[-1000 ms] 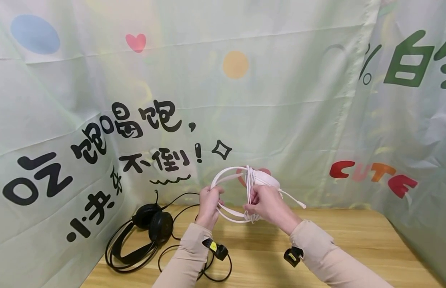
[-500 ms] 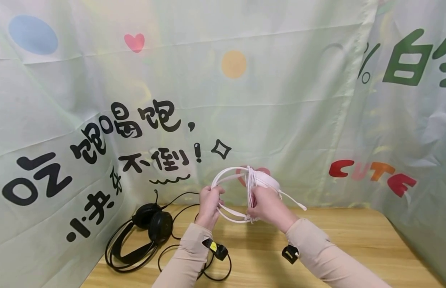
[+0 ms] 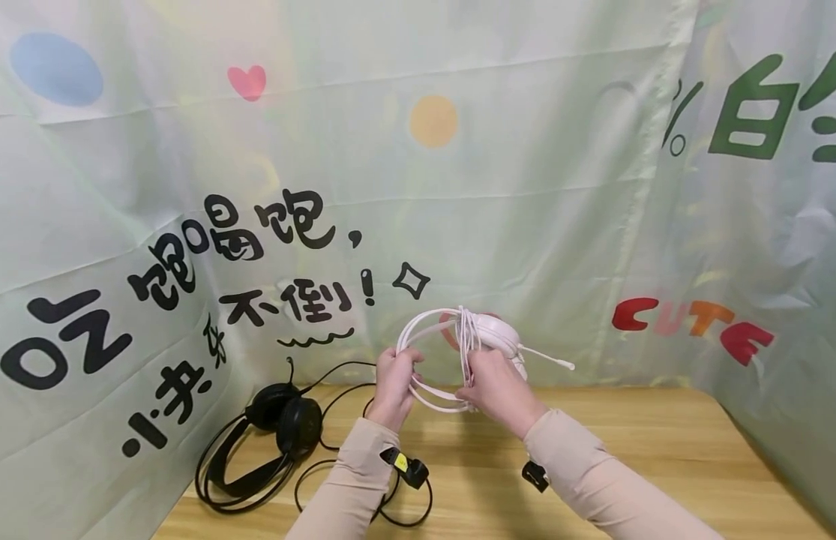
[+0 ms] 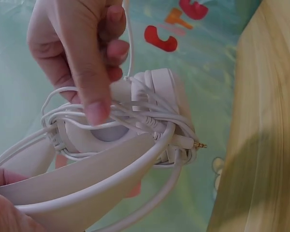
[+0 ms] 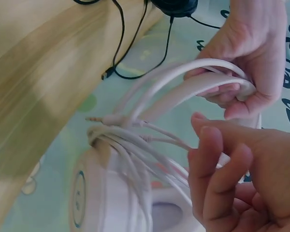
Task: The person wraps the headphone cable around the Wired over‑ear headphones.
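Observation:
A white headset [image 3: 495, 334] is held up over the table, its thin white cable [image 3: 466, 337] wound in several turns across the earcups. From the right side sticks out a slim microphone boom [image 3: 549, 358]. My left hand [image 3: 394, 381] grips the headband [image 4: 101, 186] at its left end. At the wound cable, my right hand [image 3: 500, 390] has its fingers curled, with the thumb [image 4: 97, 108] over the strands in the left wrist view. A gold-tipped plug [image 4: 199, 145] pokes out of the windings next to an earcup [image 5: 94, 193].
Black headphones [image 3: 301, 427] lie on the left of the wooden table [image 3: 633, 442], their black cable [image 3: 418, 523] looping below my left forearm. Printed cloth [image 3: 525, 187] hangs behind and on both sides. A small black camera [image 3: 412, 471] sits on my left wrist.
The headset has tilted a little, so its microphone boom points less steeply down. My right hand has shifted slightly left along the cable; the left hand keeps its grip.

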`<state>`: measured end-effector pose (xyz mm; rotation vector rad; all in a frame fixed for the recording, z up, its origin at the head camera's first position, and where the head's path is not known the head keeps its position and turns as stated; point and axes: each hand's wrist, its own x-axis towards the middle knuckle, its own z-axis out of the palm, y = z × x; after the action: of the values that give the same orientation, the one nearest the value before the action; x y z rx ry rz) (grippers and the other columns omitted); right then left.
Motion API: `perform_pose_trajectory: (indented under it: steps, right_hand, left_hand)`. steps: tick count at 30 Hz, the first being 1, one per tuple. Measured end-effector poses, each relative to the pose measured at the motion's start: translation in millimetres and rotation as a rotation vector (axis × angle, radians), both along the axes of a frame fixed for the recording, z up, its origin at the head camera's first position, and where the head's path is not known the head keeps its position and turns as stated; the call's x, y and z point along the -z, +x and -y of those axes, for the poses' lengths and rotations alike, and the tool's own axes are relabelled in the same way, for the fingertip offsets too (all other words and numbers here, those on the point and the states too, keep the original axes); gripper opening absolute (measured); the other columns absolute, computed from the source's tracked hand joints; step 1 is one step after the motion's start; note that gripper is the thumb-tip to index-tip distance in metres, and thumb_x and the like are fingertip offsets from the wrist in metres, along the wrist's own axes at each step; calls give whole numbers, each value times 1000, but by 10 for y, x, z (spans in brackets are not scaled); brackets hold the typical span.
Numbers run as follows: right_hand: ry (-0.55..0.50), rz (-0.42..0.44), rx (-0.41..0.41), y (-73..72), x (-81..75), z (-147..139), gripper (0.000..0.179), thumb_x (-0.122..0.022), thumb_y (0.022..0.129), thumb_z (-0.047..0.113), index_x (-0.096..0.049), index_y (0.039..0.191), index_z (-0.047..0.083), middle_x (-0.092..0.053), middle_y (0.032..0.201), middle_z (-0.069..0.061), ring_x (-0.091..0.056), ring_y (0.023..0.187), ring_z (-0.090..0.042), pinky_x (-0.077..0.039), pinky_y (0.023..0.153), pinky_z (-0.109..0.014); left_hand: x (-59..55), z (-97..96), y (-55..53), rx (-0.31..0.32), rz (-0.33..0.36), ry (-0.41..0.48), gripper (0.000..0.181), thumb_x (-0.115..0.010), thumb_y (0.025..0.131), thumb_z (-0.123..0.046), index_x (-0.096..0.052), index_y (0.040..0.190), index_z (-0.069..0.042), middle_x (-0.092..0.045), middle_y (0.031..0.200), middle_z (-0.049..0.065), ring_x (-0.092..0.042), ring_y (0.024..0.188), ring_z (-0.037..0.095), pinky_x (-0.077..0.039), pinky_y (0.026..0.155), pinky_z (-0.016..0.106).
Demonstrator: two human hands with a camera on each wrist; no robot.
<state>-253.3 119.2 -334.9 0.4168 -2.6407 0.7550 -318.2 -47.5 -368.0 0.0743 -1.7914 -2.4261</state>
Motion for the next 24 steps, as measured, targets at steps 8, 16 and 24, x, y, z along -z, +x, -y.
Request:
perform_pose_trajectory:
  steps: [8, 16, 24]
  right_hand:
    - [-29, 93, 8, 86, -93, -104, 20, -87, 85, 9, -68, 79, 10, -62, 68, 1, -57, 57, -11, -51, 55, -26]
    - [-23, 93, 63, 325, -192, -322, 22, -82, 91, 17, -70, 74, 9, -67, 67, 0, -56, 54, -10, -48, 51, -26]
    - [-42, 162, 33, 546, -135, -519, 27, -82, 93, 23, -67, 72, 15, -59, 51, 8, -56, 47, -8, -46, 53, -26]
  left_hand:
    - [22, -45, 5, 31, 10, 4, 21, -59, 80, 8, -48, 92, -5, -42, 83, 1, -41, 62, 11, -43, 56, 22]
    - [82, -129, 47, 115, 22, -15, 20, -58, 84, 5, -48, 97, -6, -43, 81, 0, -42, 60, 10, -43, 57, 22]
    - [217, -286, 83, 167, 41, -30, 22, -58, 85, 4, -50, 104, -3, -43, 83, -1, -42, 64, 11, -42, 61, 23]
